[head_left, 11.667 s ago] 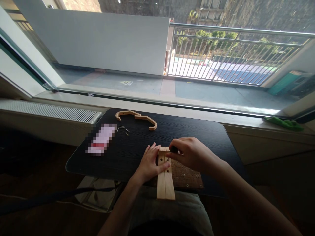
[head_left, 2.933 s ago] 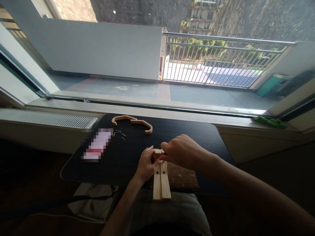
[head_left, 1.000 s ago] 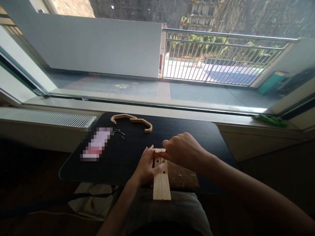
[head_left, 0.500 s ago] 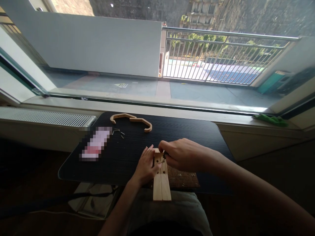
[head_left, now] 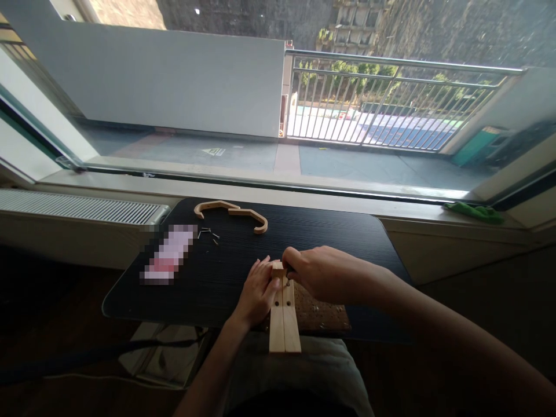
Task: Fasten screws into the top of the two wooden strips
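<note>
Your left hand (head_left: 256, 294) lies spread, its thumb against smooth, pale, round-holed wooden bars (head_left: 277, 331), while your curled right hand (head_left: 318, 272) grips a mostly hidden dark tool (head_left: 289, 271).

Screws (head_left: 216, 236) on table (head_left: 343, 231), hooked pieces (head_left: 251, 212) behind — strips (head_left: 284, 333) in front, right of left hand (head_left: 259, 292)

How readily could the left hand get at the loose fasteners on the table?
Probably yes: nothing seems to stand between the left hand and the fasteners, though it rests against a wooden strip.
</note>
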A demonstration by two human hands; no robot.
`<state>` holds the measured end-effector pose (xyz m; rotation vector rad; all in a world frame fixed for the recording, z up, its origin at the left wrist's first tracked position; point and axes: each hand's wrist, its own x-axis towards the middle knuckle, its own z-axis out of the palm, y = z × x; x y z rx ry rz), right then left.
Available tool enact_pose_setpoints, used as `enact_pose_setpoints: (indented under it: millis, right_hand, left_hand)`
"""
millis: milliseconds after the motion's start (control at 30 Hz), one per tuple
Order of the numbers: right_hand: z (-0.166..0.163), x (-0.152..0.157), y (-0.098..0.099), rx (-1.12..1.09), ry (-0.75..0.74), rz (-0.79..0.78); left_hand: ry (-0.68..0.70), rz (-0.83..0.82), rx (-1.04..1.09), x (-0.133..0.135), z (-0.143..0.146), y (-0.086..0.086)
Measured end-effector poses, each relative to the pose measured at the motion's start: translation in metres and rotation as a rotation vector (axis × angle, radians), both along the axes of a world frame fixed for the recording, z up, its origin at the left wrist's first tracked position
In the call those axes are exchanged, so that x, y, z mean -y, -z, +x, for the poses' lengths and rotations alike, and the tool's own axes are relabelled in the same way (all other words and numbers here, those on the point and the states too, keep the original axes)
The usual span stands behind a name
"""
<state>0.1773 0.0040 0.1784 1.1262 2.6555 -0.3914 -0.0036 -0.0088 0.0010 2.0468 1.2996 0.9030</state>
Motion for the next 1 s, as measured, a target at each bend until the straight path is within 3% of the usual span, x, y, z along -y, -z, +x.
enact_pose_setpoints:
  millis: [667,1000]
  right_hand:
    - [-0.004,0.002,0.0012,0.091,-0.027,0.181]
    - [-0.0064,0.0017,0.0014,0.086,0.016,0.239]
  left_hand:
    - [-0.035,0.038,0.045,0.0006,0.0004,0.0032]
    - [-0.033,0.022,0.025,0.0014,0.0014,-0.0043]
